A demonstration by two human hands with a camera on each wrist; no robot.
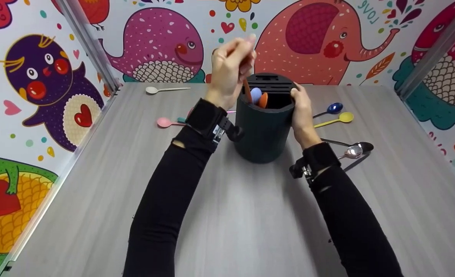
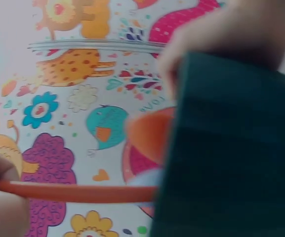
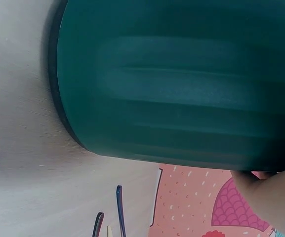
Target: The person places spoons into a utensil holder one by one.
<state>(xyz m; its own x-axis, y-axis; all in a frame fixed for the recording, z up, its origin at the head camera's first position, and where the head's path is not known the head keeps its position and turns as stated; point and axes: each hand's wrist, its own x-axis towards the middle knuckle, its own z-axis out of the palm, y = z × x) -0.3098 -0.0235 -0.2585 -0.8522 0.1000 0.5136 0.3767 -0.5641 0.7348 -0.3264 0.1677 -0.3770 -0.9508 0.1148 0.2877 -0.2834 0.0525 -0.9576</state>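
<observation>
Above holder (image 1: 265,127) rim, left hand (image 1: 231,65) pinching spoon (image 1: 247,89)

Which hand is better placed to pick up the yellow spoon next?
Probably the right hand: it grips the dark holder beside the yellow spoon, while the left hand pinches an orange spoon over the holder.

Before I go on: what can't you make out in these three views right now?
- Head view: the inside of the dark holder below its rim; its wall hides the spoon ends.
- Head view: the pink spoon, partly behind the left hand and its wrist.
- Left wrist view: the orange spoon, blurred, one end behind the holder.
- Right wrist view: the right hand, cut off at the edge.
</observation>
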